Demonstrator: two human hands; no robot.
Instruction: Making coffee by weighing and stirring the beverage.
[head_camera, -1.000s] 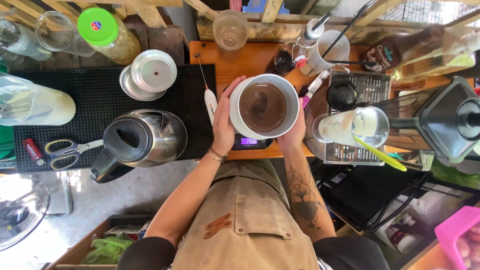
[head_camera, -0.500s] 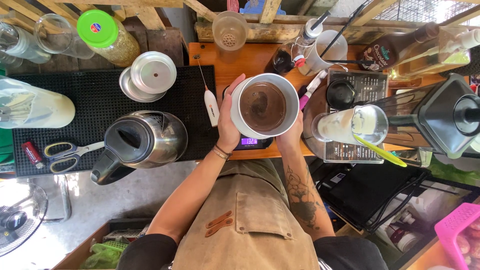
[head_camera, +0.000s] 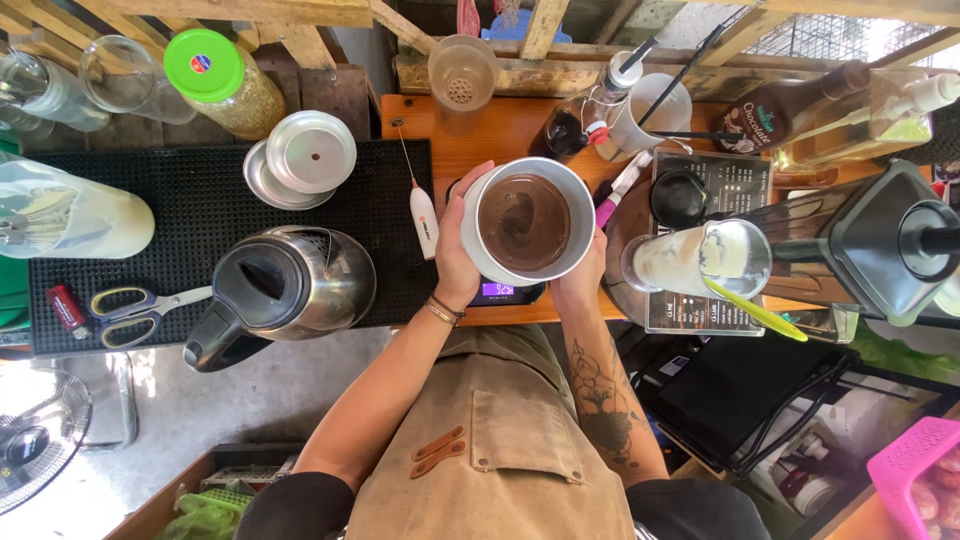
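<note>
A white round cup (head_camera: 478, 250) full of dark brown liquid (head_camera: 524, 222) is held between both hands above a small digital scale (head_camera: 505, 293) on the orange wooden counter (head_camera: 495, 115). My left hand (head_camera: 450, 250) wraps the cup's left side. On the cup's lower right side, my right hand (head_camera: 585, 275) grips it, mostly hidden beneath the rim. A tall glass of milky drink (head_camera: 690, 260) with a yellow-green spoon (head_camera: 755, 310) stands just right of the cup.
A steel kettle (head_camera: 285, 285), scissors (head_camera: 135, 305) and stacked metal lids (head_camera: 305, 155) lie on a black mat (head_camera: 190, 215) at left. A milk frother (head_camera: 422, 215) lies beside my left hand. Bottles (head_camera: 800, 105) and a blender jug (head_camera: 880, 245) crowd the right.
The cup has stayed between both hands, shifting only slightly over the scale. The scale's lit reading has changed across the frames.
</note>
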